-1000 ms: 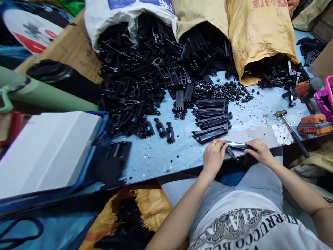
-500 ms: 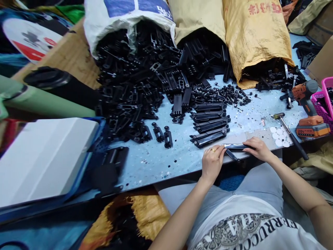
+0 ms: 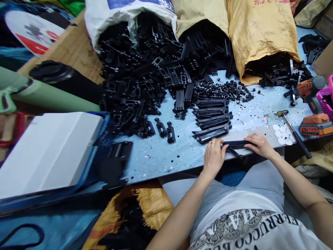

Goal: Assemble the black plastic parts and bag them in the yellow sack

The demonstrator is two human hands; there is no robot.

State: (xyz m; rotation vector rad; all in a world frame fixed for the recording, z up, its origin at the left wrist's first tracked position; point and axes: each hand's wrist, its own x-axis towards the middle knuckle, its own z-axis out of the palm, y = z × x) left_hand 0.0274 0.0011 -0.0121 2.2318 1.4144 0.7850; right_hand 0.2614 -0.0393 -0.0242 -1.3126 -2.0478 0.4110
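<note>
A long black plastic bar (image 3: pixel 236 143) lies level between my two hands at the table's front edge. My left hand (image 3: pixel 214 154) is closed on its left end, thumb and fingers pinching it. Its right end is gripped by my right hand (image 3: pixel 258 144). From beneath the bar a thinner black arm (image 3: pixel 234 151) slants down to the right; how the two join is hidden. Just beyond my left hand lies a row of several similar black bar assemblies (image 3: pixel 213 121), side by side. A grey board (image 3: pixel 243 134) is under the work.
Loose black parts (image 3: pixel 135 83) spill from a white sack (image 3: pixel 156 10) and neighbouring sacks. Small screws (image 3: pixel 236 92) are heaped mid-table. On the right are white discs (image 3: pixel 282 134), a hammer (image 3: pixel 296 133) and an orange cordless drill (image 3: pixel 313 104). A white box (image 3: pixel 52 149) stands left.
The whole view has shifted slightly, with objects a little further right and higher. The bar stays in both hands, its top face now looking darker, as if turned a little.
</note>
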